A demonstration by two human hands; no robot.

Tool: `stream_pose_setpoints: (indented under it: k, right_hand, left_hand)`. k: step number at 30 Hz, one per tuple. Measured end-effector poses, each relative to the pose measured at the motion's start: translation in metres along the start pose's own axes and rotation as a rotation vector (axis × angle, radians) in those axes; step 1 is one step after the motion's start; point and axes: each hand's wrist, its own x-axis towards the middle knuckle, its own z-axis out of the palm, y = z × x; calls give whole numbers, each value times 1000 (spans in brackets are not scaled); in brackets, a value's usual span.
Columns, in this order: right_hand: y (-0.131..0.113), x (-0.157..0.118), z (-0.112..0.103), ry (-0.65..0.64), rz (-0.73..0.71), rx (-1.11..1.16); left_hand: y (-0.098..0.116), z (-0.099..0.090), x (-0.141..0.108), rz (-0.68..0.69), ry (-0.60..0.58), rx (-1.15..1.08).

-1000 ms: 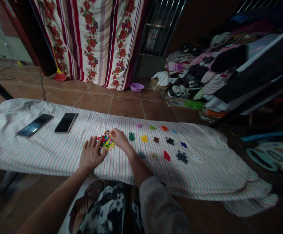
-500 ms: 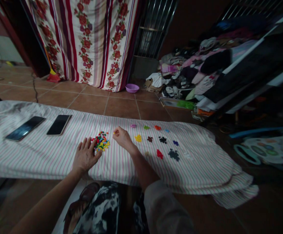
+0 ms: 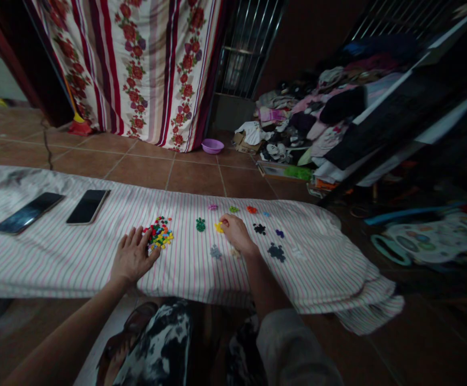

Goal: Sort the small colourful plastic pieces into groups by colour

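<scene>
My left hand [image 3: 131, 256] lies flat on the striped cloth [image 3: 97, 262] with its fingers apart, its fingertips touching the left edge of a mixed pile of small coloured pieces [image 3: 163, 235]. My right hand [image 3: 236, 235] is pinched at the small yellow pile [image 3: 218, 228]; the small yellow piece seen in it before is now hidden by its fingers. Around it lie single-colour piles: green [image 3: 200, 224], grey [image 3: 216, 252], beige [image 3: 234, 252] partly under the hand, black [image 3: 260, 229], dark grey [image 3: 276, 252], dark blue [image 3: 279, 234] and white [image 3: 298, 252].
Pink [image 3: 212, 207], lime green [image 3: 234, 209], orange [image 3: 251, 209] and light blue [image 3: 266, 214] piles form the far row. Two phones [image 3: 28, 213] lie on the cloth's left side. A purple basin [image 3: 212, 146] and heaped clothes [image 3: 306, 118] are on the floor beyond.
My right hand has moved right from beside the mixed pile to the yellow pile, uncovering the green and grey piles. My left hand stays at the mixed pile. The view has shifted slightly right.
</scene>
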Motion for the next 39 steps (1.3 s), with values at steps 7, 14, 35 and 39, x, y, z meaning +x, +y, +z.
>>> stream_pose_setpoints:
  k: [7, 14, 35, 39]
  right_hand:
    - [15, -6, 6, -50, -2, -55]
    - [15, -3, 12, -77, -3, -51]
    - [-56, -15, 34, -172, -205, 27]
    - [-77, -14, 53, -259, -301, 72]
  left_hand:
    - [-3, 4, -1, -9, 11, -31]
    - [-1, -1, 0, -4, -16, -19]
    - [2, -6, 1, -19, -24, -28]
    - [2, -8, 1, -23, -22, -36]
